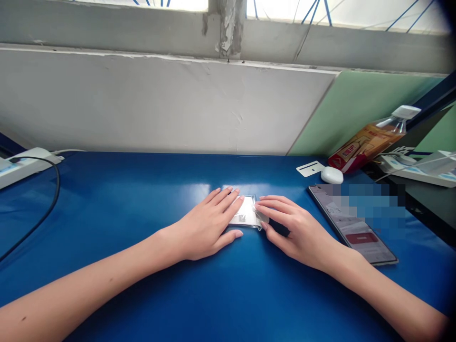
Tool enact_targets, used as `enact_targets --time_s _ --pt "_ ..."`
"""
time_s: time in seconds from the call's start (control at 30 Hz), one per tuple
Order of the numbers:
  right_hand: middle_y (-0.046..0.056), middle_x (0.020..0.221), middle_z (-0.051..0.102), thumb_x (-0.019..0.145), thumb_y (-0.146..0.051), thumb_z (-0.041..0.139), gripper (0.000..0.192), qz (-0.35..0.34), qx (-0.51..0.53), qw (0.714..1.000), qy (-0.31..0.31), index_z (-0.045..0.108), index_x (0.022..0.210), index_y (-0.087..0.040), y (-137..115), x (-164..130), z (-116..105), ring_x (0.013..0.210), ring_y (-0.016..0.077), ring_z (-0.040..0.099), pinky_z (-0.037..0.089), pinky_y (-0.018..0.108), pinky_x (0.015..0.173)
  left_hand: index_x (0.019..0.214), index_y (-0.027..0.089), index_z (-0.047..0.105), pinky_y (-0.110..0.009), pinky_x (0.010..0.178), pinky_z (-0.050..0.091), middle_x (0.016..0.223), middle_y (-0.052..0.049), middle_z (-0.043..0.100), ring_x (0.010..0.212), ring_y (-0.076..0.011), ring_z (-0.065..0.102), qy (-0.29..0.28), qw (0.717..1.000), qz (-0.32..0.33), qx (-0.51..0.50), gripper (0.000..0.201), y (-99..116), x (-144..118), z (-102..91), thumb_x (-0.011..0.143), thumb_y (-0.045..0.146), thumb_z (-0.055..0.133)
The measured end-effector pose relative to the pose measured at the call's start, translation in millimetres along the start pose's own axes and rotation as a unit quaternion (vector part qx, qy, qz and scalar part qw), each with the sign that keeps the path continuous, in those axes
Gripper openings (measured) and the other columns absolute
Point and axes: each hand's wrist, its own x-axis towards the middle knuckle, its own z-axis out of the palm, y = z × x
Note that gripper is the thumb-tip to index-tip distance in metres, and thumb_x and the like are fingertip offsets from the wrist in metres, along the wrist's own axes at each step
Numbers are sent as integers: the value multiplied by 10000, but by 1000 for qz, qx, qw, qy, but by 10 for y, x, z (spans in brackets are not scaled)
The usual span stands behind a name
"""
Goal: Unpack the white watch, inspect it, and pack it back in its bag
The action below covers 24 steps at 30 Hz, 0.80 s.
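One view only, head camera, looking down at a blue table. Both hands lie flat at table centre, meeting over a small clear packet with a white card and a printed code inside. Left hand covers the packet's left part, fingers straight and pressed down, thumb on the table near the packet's near edge. Right hand comes in from the right, fingertips on the packet's crinkled right end, thumb tucked at its near right corner. Neither hand grips it; both are open and pressing, fingertips almost touching each other over the packet.

Key relation: packet sits directly between the two hands, long axis roughly left to right along the table, slightly angled away on the right. Left hand has more of it under the fingers, so it is the nearer one; right hand only reaches the end flap.

Right of the hands: a phone lies screen up near the right edge, a small white card and a white earbud case behind it, a bottle leaning at the far right corner. Far left edge: a power strip with a black cable trailing across the table
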Motion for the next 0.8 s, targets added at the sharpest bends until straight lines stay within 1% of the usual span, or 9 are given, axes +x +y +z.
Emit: enact_targets --time_s 0.1,0.23,0.3,0.4,0.47,0.67,0.8 --pt "108 1229 658 890 -167 523 334 -4 -2 1000 -17 618 1210 -188 -20 -6 4 1235 289 535 524 459 977 1502 146 228 -479 1161 202 1563 -151 228 1449 -313 177 2 1000 1 -1 650 1 -1 -1 980 504 376" --pt "128 1346 582 918 -155 477 397 -5 -6 999 -44 551 1307 -139 -54 -37 22 1367 293 393 451 479 1064 1498 133 238 -473 1165 201 1561 -153 234 1448 -310 178 -7 1000 -4 -3 623 19 10 -20 987 458 383" --pt "138 1390 543 931 -169 463 418 8 9 999 -49 521 1343 -126 -66 -48 27 1396 292 347 429 489 1080 1495 130 245 -471 1165 204 1558 -152 243 1447 -307 184 -10 1000 -5 0 595 25 16 -23 994 424 377" --pt "117 1424 511 950 -219 463 429 45 55 996 -58 500 1374 -168 -68 -38 16 1405 282 327 425 488 1080 1490 141 252 -473 1161 216 1551 -143 272 1445 -298 201 0 1000 -1 1 555 23 20 -12 1001 376 368" --pt "103 1434 502 949 -240 474 439 54 70 994 -64 491 1386 -195 -65 -18 2 1412 285 307 420 493 1081 1488 148 252 -475 1159 219 1547 -140 283 1444 -293 207 8 1000 3 1 541 20 19 0 1002 358 364" --pt "126 1462 463 947 -232 471 471 15 30 996 -77 446 1410 -151 -89 -21 10 1440 294 227 383 501 1109 1481 135 265 -470 1160 212 1541 -148 299 1441 -296 218 14 1000 1 5 533 26 19 14 1006 364 347" --pt "174 1492 404 953 -277 455 509 8 -29 996 -88 415 1415 -66 -129 -60 47 1442 300 222 385 483 1113 1483 124 265 -459 1166 195 1544 -149 292 1444 -295 209 1 1000 0 19 531 32 19 8 1012 362 326"
